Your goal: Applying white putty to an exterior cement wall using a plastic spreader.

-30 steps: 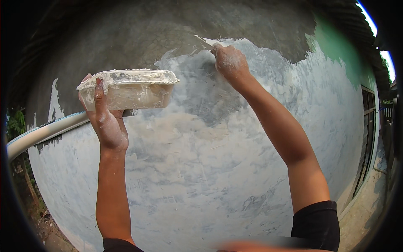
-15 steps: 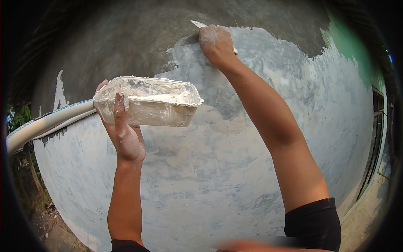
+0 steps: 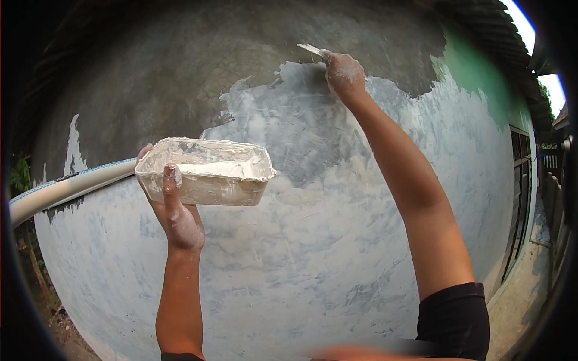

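My left hand [image 3: 180, 216] holds up a clear plastic tub [image 3: 223, 191], its thumb over the near side and fingers around the left end. White putty [image 3: 211, 168] lies inside the tub and is smeared along its rim. High on the wall [image 3: 289, 240], my right hand [image 3: 345, 75] is closed round a putty knife [image 3: 312, 49], whose whitened blade points up and left. The knife is at the upper border of the pale coating, over bare grey. Whether the blade touches the wall I cannot tell. White residue covers both hands.
Dark grey wall [image 3: 168, 78] spans the upper part, with a green painted patch [image 3: 475, 75] at upper right. A pale thick pipe [image 3: 78, 183] sticks out at left, behind the tub. A window [image 3: 519, 180] and a walkway [image 3: 524, 289] lie at right.
The view has turned somewhat up and to the right. My right hand with the putty knife has moved right along the wall. The tub sits slightly lower in view, its putty showing more.
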Available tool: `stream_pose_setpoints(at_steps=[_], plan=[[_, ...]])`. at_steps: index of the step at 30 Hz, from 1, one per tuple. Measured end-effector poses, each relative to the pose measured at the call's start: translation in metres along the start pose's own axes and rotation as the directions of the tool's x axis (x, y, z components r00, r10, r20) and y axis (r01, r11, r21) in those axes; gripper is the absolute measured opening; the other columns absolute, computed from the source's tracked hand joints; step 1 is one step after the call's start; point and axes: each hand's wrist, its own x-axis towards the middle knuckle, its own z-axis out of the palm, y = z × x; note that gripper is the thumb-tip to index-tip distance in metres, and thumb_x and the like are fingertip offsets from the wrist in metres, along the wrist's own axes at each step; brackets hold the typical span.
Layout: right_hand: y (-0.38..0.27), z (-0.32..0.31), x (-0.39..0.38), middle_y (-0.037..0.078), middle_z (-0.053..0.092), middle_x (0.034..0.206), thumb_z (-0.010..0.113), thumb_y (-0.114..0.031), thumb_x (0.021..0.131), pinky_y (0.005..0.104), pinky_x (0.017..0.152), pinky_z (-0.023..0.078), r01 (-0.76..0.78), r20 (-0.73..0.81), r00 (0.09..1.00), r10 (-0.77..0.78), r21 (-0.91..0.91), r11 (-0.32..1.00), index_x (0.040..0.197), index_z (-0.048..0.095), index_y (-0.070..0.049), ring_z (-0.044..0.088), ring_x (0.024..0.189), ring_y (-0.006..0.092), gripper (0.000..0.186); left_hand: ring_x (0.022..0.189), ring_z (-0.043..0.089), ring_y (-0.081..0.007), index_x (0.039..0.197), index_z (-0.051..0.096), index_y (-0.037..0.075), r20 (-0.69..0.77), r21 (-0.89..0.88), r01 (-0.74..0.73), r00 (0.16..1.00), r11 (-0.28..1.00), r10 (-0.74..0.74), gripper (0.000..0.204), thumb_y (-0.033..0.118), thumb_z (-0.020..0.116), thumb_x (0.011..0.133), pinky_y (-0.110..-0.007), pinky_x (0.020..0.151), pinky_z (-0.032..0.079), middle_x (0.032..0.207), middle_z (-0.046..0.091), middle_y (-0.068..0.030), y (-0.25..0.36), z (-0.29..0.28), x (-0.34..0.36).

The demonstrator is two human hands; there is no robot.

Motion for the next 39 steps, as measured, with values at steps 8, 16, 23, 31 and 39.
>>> stream_pose_setpoints(at_steps=[8,16,23,31,39], plan=[[-0.051,0.031,-0.059,0.02,0.069,0.08,0.055,-0.011,0.085,0.0474,0.07,0.055,0.24,0.262,0.937,-0.233,0.002,0.971,0.098,0.073,-0.012,0.069,0.075,0.0376,0.022,0.132,0.041,-0.024,0.145,0.029,0.014,0.017,-0.007,0.013,1.0,1.0,-0.013,0.074,0.045,0.064,0.088,-0.041,0.114,0.034,0.136,0.043,-0.0102,-0.012,0.016,-0.001],[0.004,-0.035,-0.031,0.022,0.069,0.085,0.05,-0.013,0.092,0.0504,0.069,0.054,0.032,0.086,0.996,-0.015,-0.204,0.978,0.108,0.066,-0.009,0.068,0.079,0.0407,0.022,0.134,0.039,-0.0242,0.147,0.028,0.013,0.068,-0.035,-0.042,0.997,0.998,0.045,0.067,0.044,0.055,0.095,-0.042,0.113,0.031,0.139,0.042,-0.0095,-0.014,0.003,-0.005],[0.072,-0.028,0.001,0.013,0.073,0.097,0.046,-0.017,0.095,0.0437,0.083,0.055,-0.457,-0.072,0.874,0.48,-0.458,0.763,0.105,0.068,-0.009,0.07,0.096,0.0333,0.026,0.137,0.035,-0.0253,0.149,0.025,0.011,0.084,0.149,-0.139,0.988,0.979,0.128,0.072,0.045,0.055,0.093,-0.043,0.114,0.029,0.143,0.037,-0.011,-0.002,-0.036,-0.011],[-0.094,0.022,0.004,0.016,0.071,0.096,0.053,-0.011,0.09,0.043,0.078,0.055,-0.093,0.187,0.975,0.12,-0.148,0.985,0.098,0.069,-0.007,0.07,0.091,0.0324,0.018,0.138,0.034,-0.0272,0.149,0.024,0.01,0.038,0.122,-0.112,0.993,0.986,0.108,0.074,0.044,0.056,0.092,-0.044,0.115,0.028,0.144,0.036,-0.0121,-0.019,-0.039,-0.017],[-0.162,-0.005,-0.033,0.018,0.072,0.09,0.062,-0.009,0.079,0.0431,0.071,0.055,0.179,0.384,0.894,-0.233,0.171,0.969,0.098,0.071,-0.007,0.071,0.085,0.0333,0.021,0.136,0.037,-0.0273,0.147,0.026,0.011,-0.051,0.088,-0.019,0.998,0.996,0.023,0.072,0.043,0.055,0.09,-0.045,0.114,0.032,0.144,0.037,-0.0116,-0.03,-0.033,-0.036]])
